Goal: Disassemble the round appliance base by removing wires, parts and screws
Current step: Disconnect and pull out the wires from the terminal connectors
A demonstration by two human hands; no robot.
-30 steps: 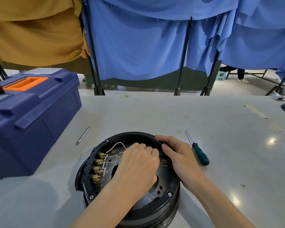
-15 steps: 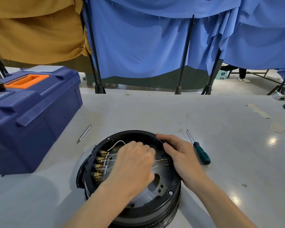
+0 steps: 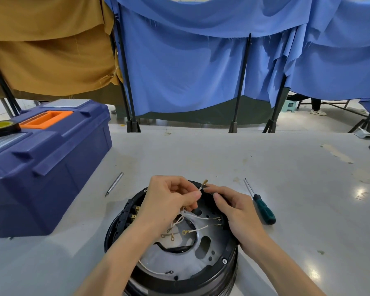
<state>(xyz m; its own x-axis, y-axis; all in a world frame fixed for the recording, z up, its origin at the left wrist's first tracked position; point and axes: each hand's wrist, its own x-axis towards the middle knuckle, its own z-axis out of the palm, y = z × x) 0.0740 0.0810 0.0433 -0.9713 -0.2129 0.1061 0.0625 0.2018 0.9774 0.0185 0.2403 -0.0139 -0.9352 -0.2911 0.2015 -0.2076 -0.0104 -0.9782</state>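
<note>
The round black appliance base (image 3: 218,272) lies open-side up on the table in front of me, its grey metal plate showing. Loose white wires (image 3: 198,228) with brass ring and spade terminals trail over the plate. My left hand (image 3: 169,202) is raised above the base's far side and pinches a white wire whose brass terminal (image 3: 204,183) sticks up past my fingertips. My right hand (image 3: 235,210) rests on the base's right rim, fingers curled over it, index finger pointing toward the terminal. A black terminal block (image 3: 126,216) sits at the left inside edge.
A green-handled screwdriver (image 3: 262,207) lies just right of the base. A metal pen-like tool (image 3: 114,184) lies to the left. A big blue toolbox (image 3: 43,163) with a tape roll (image 3: 0,127) stands at far left. Blue and tan curtains hang behind the table.
My left hand has lifted out of the base, pulling a white wire and its terminal up and free. The right hand stayed on the rim. More of the plate shows.
</note>
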